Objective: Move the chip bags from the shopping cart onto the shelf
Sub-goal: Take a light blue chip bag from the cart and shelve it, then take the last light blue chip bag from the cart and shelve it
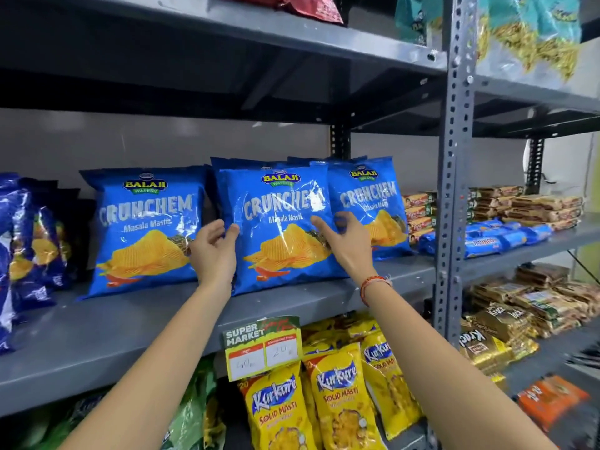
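The grey shelf point(130, 336) bears the middle chip bag point(279, 241) upright. Stretched up from 6 o'clock, the left hand point(212, 254) pinches its 9 o'clock edge, the right hand point(345, 245) its 3 o'clock edge, each grip clamped on it.

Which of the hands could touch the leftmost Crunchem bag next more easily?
Probably the left hand. It grips the middle Crunchem bag at its left edge, just beside the leftmost Crunchem bag. The right hand holds the opposite edge, farther away.
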Available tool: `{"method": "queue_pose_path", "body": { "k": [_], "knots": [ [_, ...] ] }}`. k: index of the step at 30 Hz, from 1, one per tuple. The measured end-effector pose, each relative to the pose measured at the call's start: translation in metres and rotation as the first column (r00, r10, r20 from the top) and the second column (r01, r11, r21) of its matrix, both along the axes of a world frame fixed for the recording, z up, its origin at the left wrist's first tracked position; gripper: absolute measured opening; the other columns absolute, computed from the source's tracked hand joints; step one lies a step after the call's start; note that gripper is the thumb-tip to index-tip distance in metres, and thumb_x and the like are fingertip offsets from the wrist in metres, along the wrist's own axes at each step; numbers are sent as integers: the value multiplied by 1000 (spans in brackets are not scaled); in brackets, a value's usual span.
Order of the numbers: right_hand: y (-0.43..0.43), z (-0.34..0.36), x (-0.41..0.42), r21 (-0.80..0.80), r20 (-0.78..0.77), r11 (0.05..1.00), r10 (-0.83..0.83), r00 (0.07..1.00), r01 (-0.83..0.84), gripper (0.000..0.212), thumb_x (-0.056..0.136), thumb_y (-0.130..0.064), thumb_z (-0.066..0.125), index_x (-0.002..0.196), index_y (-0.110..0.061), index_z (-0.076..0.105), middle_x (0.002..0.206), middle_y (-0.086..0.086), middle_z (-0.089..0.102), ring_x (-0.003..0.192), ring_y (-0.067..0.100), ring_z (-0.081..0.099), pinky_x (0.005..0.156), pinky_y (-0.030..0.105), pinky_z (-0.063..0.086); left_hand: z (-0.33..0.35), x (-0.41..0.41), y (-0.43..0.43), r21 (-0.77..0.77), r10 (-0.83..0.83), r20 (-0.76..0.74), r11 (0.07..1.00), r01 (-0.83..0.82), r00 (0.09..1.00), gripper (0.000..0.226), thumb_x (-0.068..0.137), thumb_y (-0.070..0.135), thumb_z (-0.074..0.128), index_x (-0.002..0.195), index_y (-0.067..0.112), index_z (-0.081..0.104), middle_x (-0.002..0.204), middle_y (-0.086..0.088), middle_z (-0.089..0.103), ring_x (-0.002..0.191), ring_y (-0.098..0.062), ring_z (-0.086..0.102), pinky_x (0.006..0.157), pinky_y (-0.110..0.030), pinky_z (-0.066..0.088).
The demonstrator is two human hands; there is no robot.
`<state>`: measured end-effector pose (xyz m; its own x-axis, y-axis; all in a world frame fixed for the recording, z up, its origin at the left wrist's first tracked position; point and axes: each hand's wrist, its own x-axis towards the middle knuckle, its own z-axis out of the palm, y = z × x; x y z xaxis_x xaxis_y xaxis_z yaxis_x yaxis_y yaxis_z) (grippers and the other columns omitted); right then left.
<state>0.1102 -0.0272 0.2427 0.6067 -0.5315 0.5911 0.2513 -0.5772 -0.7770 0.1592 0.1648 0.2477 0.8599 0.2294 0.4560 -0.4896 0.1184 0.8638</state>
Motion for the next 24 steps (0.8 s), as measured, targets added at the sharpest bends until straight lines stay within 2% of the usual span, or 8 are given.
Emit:
{"method": "queue_pose_path", "body": {
  "k": [4,7,10,13,16,19,22,24],
  "knots": [
    [-10,-26,-47,74,130,997,-35,991,26,53,83,-49,65,120,-12,59,118,2,63,94,15,61,83,24,50,-14,-45,-16,65,16,272,997,-35,962,26,88,20,61,113,16,59,120,-3,61,109,-12,56,72,-2,42],
    [-21,-61,-91,150,185,983,-129,974,102,32,84,-39,69,102,-13,67,103,2,69,93,14,64,71,8,45,-40,-92,-43,139,-129,410,987,78,903,20,86,20,61,104,27,58,112,-1,61,100,-7,58,71,-7,45],
    [-35,-108,-138,184,145,963,-224,964,196,25,84,-35,69,94,-12,68,94,3,70,84,8,63,71,11,46,-82,-128,-76,256,-289,421,947,193,860,25,84,20,60,98,40,53,107,0,62,98,-2,59,72,-12,48],
    [-53,-166,-183,216,28,927,-321,947,308,26,85,-38,68,94,-14,67,95,3,69,85,12,64,70,22,50,-136,-153,-114,348,-440,321,878,328,839,20,84,17,61,100,29,58,102,-1,63,92,3,59,70,-7,46],
    [-72,-234,-231,288,-123,850,-424,897,441,27,86,-37,67,95,-12,66,94,8,69,82,14,63,68,18,48,-203,-173,-150,435,-583,133,761,482,801,19,84,20,59,102,18,63,100,-4,64,87,-1,59,67,-9,48],
    [-86,-304,-281,321,-293,738,-518,803,593,22,86,-31,68,92,-11,64,94,8,65,83,19,62,73,26,51,-278,-194,-181,544,-683,-77,582,604,727,22,84,20,60,104,12,64,100,-9,65,86,-13,63,71,-27,56],
    [-94,-374,-328,313,-486,611,-555,675,727,34,82,-38,68,97,-8,65,96,6,66,88,27,65,76,39,52,-347,-220,-207,608,-725,-268,384,695,635,23,80,11,64,102,3,65,98,-17,69,84,-24,65,73,-17,52],
    [-94,-417,-359,329,-591,538,-524,613,776,36,82,-34,68,99,-3,64,94,9,66,88,29,66,76,33,51,-389,-239,-220,643,-720,-389,234,729,575,27,78,7,65,104,-1,64,100,-21,68,86,-29,65,81,-29,53]
  ]
}}
